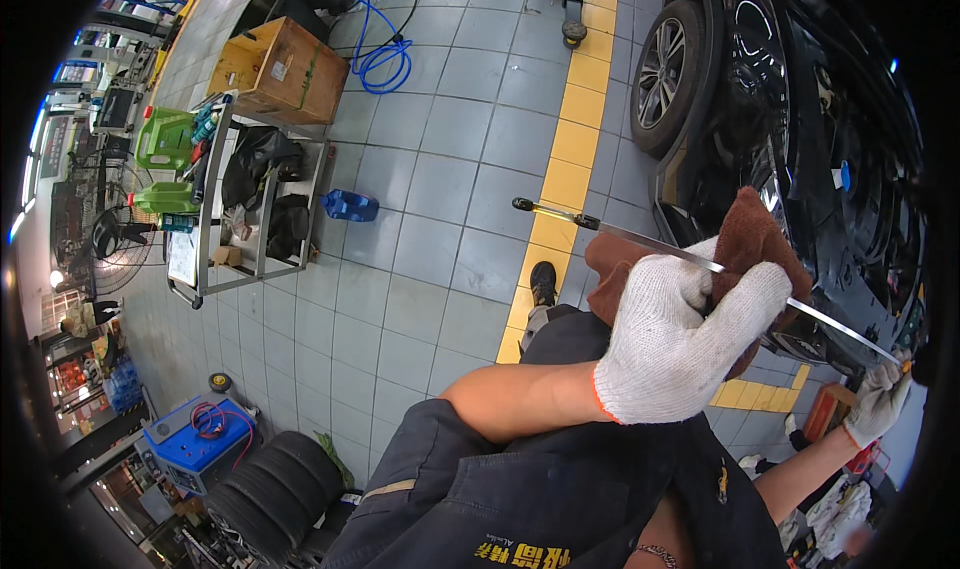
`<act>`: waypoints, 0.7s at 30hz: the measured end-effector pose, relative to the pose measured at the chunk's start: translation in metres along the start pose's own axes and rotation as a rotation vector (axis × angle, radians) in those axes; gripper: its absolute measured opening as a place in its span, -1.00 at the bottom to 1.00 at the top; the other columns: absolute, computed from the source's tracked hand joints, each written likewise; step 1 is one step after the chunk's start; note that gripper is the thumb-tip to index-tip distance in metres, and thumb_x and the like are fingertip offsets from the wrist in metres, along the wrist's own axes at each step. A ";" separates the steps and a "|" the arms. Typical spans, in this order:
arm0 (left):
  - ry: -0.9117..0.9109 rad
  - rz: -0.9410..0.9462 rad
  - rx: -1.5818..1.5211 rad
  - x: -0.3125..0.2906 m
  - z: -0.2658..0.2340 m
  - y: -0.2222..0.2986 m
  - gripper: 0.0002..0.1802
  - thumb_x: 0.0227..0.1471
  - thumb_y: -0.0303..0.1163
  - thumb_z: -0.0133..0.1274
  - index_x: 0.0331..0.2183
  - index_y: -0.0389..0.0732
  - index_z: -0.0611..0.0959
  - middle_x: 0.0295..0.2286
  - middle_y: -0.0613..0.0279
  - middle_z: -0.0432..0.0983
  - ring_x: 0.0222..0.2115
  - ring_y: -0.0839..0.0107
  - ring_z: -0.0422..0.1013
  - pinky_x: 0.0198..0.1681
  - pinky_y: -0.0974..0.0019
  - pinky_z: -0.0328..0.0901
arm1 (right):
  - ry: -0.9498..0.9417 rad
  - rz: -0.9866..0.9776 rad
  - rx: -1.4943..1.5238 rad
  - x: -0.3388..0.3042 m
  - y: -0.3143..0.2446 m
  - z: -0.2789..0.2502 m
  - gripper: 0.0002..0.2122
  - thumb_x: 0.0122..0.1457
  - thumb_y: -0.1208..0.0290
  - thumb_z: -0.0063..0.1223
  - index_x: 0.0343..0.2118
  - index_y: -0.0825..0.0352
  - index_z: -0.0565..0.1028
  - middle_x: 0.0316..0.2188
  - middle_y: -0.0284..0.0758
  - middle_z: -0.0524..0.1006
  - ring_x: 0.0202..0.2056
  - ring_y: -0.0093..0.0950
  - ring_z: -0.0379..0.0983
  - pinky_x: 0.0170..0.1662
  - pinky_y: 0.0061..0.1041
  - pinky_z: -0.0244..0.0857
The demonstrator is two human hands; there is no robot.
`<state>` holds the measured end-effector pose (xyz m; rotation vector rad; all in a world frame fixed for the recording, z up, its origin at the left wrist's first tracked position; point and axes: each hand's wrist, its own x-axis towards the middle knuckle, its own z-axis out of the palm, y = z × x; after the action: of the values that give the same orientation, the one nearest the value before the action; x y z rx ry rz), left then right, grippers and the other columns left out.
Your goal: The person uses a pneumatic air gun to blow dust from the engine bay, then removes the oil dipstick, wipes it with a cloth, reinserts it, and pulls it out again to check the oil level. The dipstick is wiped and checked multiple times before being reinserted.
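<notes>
A long thin dipstick (850, 335) slants across my front, a flat silver strip with a black and yellow tip at its left end. My left hand (690, 339), in a white knit glove with an orange cuff edge, is closed on a brown cloth (755, 244). The strip passes through the thumb and fingers at the cloth. Farther right, my gloved right hand (875, 404) grips the dipstick's other end, where a small bit of orange shows at the fingertips. Its fingers are partly lost near the dark rim.
A black car (760, 99) with its wheel (668, 64) stands at the right. A metal cart (262, 239) holds green jugs (165, 137); a blue jug (350, 206) sits beside it on the tiles. Blue hose (385, 64), stacked tires (275, 494) and a blue machine (200, 439) lie around.
</notes>
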<state>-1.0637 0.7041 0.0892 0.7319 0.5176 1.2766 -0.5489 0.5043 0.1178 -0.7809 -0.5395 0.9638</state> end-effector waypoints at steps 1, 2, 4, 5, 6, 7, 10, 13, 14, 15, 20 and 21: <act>0.002 0.002 0.003 0.001 0.000 0.002 -0.62 0.29 -0.32 0.16 -0.49 -0.38 0.76 -0.70 0.25 0.55 -0.62 0.62 0.47 -0.58 0.43 0.26 | 0.002 0.000 -0.004 0.000 0.000 0.002 -0.66 0.52 0.43 -0.13 0.19 0.57 0.26 -0.09 -0.13 0.41 -0.37 -0.57 0.23 -0.26 -0.57 0.29; 0.003 0.004 0.006 0.001 0.000 0.003 -0.63 0.29 -0.32 0.16 -0.49 -0.38 0.76 -0.70 0.26 0.55 -0.63 0.62 0.47 -0.58 0.43 0.26 | 0.004 0.001 -0.009 0.000 0.001 0.003 -0.66 0.52 0.42 -0.13 0.19 0.57 0.26 -0.09 -0.13 0.41 -0.37 -0.56 0.23 -0.26 -0.57 0.30; -0.017 -0.027 0.038 0.000 -0.002 0.006 -0.64 0.29 -0.34 0.15 -0.48 -0.38 0.76 -0.71 0.28 0.54 -0.65 0.63 0.46 -0.60 0.43 0.25 | 0.032 0.003 0.014 0.000 0.001 0.006 -0.66 0.52 0.41 -0.13 0.18 0.56 0.27 -0.09 -0.14 0.42 -0.37 -0.56 0.23 -0.25 -0.57 0.30; -0.039 -0.058 0.066 0.000 -0.003 0.007 -0.64 0.30 -0.34 0.15 -0.48 -0.38 0.76 -0.71 0.28 0.54 -0.66 0.63 0.45 -0.60 0.43 0.24 | 0.035 -0.006 -0.032 0.000 0.001 0.007 -0.67 0.52 0.40 -0.12 0.17 0.56 0.28 -0.09 -0.14 0.42 -0.37 -0.56 0.23 -0.25 -0.57 0.30; -0.060 -0.089 0.095 -0.001 -0.003 0.008 -0.64 0.30 -0.34 0.15 -0.48 -0.38 0.76 -0.71 0.29 0.53 -0.67 0.64 0.45 -0.61 0.43 0.24 | 0.052 -0.010 -0.042 0.000 0.001 0.008 -0.67 0.52 0.40 -0.12 0.17 0.56 0.28 -0.09 -0.15 0.42 -0.37 -0.56 0.23 -0.25 -0.57 0.29; -0.048 -0.036 0.118 -0.001 -0.004 0.007 -0.63 0.30 -0.33 0.15 -0.48 -0.38 0.76 -0.72 0.29 0.53 -0.68 0.63 0.44 -0.62 0.42 0.23 | 0.063 -0.019 -0.024 0.001 0.002 0.009 -0.67 0.52 0.40 -0.12 0.16 0.56 0.28 -0.10 -0.16 0.41 -0.37 -0.56 0.23 -0.26 -0.57 0.29; -0.025 0.035 0.141 -0.002 -0.005 0.005 -0.62 0.30 -0.32 0.16 -0.48 -0.40 0.75 -0.72 0.28 0.53 -0.69 0.63 0.43 -0.63 0.42 0.23 | 0.003 0.017 -0.016 0.001 0.002 0.009 -0.68 0.52 0.39 -0.12 0.15 0.55 0.28 -0.14 -0.19 0.40 -0.37 -0.56 0.23 -0.27 -0.57 0.28; -0.030 -0.027 0.102 -0.001 -0.005 0.002 -0.63 0.29 -0.32 0.17 -0.47 -0.41 0.75 -0.72 0.25 0.54 -0.68 0.62 0.44 -0.62 0.42 0.23 | -0.002 0.030 0.013 0.001 0.002 0.008 -0.70 0.52 0.40 -0.12 0.14 0.53 0.28 -0.18 -0.21 0.38 -0.38 -0.56 0.21 -0.29 -0.56 0.26; -0.029 -0.022 0.107 0.000 -0.005 0.001 -0.63 0.29 -0.32 0.17 -0.47 -0.41 0.75 -0.71 0.24 0.54 -0.68 0.62 0.44 -0.61 0.43 0.23 | 0.010 0.024 0.003 0.001 0.002 0.007 -0.70 0.52 0.40 -0.11 0.13 0.52 0.28 -0.19 -0.22 0.37 -0.38 -0.57 0.21 -0.29 -0.56 0.26; -0.029 -0.017 0.113 0.000 -0.004 0.001 -0.62 0.30 -0.32 0.17 -0.47 -0.41 0.75 -0.70 0.23 0.55 -0.67 0.62 0.44 -0.61 0.44 0.22 | 0.022 0.018 -0.008 0.001 0.002 0.007 -0.71 0.52 0.40 -0.11 0.12 0.52 0.28 -0.20 -0.22 0.36 -0.38 -0.57 0.21 -0.30 -0.56 0.26; -0.034 -0.081 -0.003 0.004 -0.002 0.008 -0.65 0.31 -0.32 0.15 -0.46 -0.36 0.73 -0.68 0.36 0.52 -0.65 0.70 0.39 -0.59 0.49 0.18 | 0.029 0.022 0.005 0.000 0.002 0.009 -0.72 0.51 0.40 -0.09 0.10 0.51 0.28 -0.25 -0.25 0.34 -0.39 -0.58 0.21 -0.31 -0.57 0.26; -0.052 -0.169 -0.050 0.004 -0.002 0.011 -0.65 0.31 -0.32 0.14 -0.46 -0.34 0.73 -0.68 0.39 0.51 -0.65 0.71 0.38 -0.59 0.49 0.16 | 0.034 0.018 0.002 0.000 0.003 0.010 -0.72 0.51 0.40 -0.08 0.10 0.50 0.28 -0.26 -0.26 0.33 -0.39 -0.58 0.22 -0.31 -0.58 0.26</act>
<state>-1.0717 0.7099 0.0962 0.6636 0.4924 1.1069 -0.5574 0.5082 0.1217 -0.8004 -0.5026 0.9658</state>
